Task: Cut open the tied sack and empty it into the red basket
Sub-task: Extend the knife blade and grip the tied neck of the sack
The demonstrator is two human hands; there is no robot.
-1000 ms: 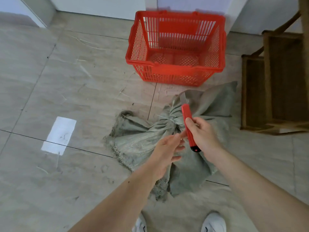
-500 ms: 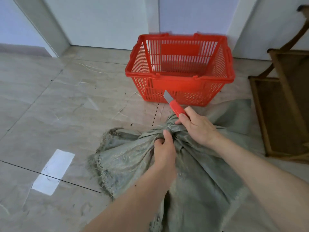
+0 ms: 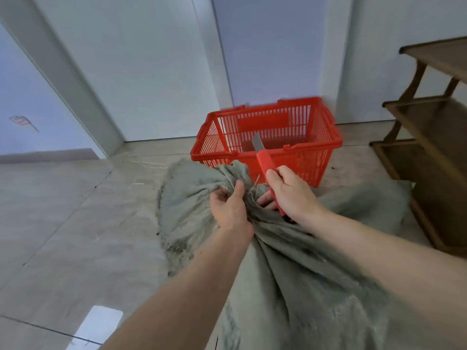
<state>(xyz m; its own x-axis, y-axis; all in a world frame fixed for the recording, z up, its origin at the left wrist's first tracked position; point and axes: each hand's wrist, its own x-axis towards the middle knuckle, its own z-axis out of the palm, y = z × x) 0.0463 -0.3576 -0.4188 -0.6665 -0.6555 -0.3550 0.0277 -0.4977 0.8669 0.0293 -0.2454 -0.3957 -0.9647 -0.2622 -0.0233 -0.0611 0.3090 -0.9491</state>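
Gripping the gathered neck of the grey-green sack (image 3: 290, 269), my left hand (image 3: 231, 210) bunches cloth; the tie is hidden. My right hand (image 3: 290, 195) holds the red utility knife (image 3: 268, 170), blade up. Beyond stands the red basket (image 3: 267, 150), its floor obscured.

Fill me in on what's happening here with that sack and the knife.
A person is working at the bunched neck of a grey-green sack that sits on the tiled floor. The left hand grips the gathered cloth, while the right hand holds a red utility knife with its blade out, pointing away from the person. The red basket stands just beyond and looks empty; nothing has been tipped out yet.
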